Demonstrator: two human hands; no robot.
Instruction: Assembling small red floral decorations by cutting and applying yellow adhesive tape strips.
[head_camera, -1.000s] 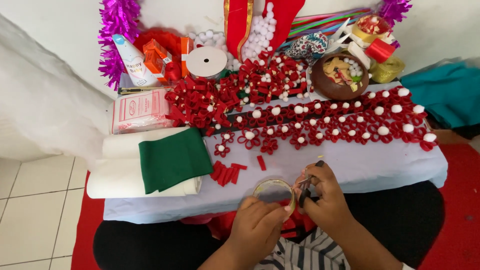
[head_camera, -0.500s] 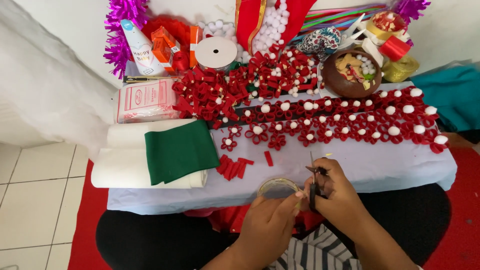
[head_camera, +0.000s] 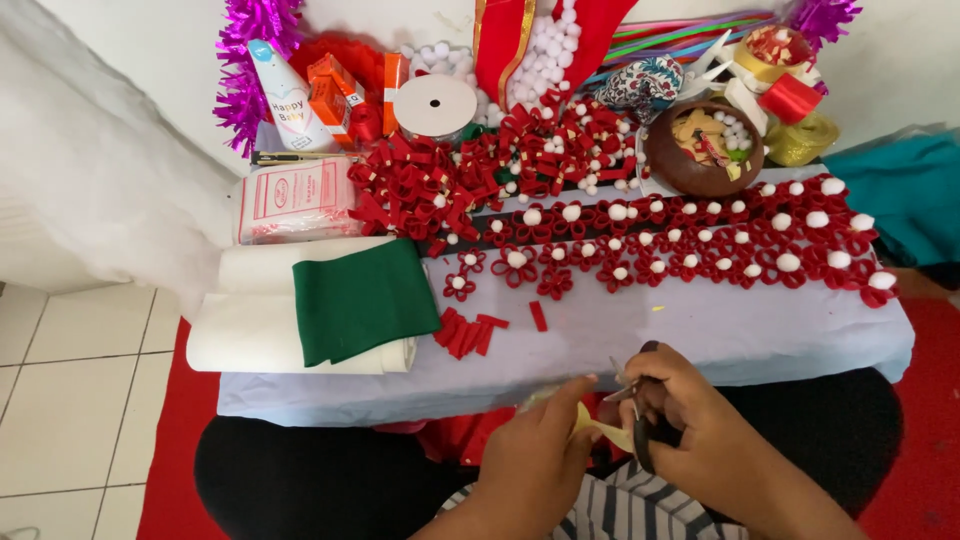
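Judging by the worktop (head_camera: 700, 330), the craft work looks well under way. Several rows of finished red ribbon flowers (head_camera: 700, 245), each with a white pompom at its centre, lie across the pale cloth, and a loose heap of red ribbon loops (head_camera: 470, 175) sits behind them, seemingly not yet made up. A few short red ribbon strips (head_camera: 468, 333) lie cut near the front edge, just right of the folded green felt (head_camera: 365, 300), which rests on a white roll (head_camera: 250, 330) and looks uncut. So a good share of flowers appears done, with plenty of material still waiting.

The work in hand is a small piece of pale yellow material (head_camera: 598, 428), held low in front of the worktop's near edge, over the person's lap. The left hand (head_camera: 540, 460) is closed round it, fingers curled and pinching its left side. The right hand (head_camera: 690, 420) is wrapped through the handles of a pair of scissors (head_camera: 636, 420), with the blades meeting the yellow piece (how far apart the blades stand is too blurred to tell). Both hands are close together, almost touching.

At the back stand a white ribbon spool (head_camera: 435, 105), a brown bowl (head_camera: 668, 160) of oddments and magenta tinsel (head_camera: 245, 60).
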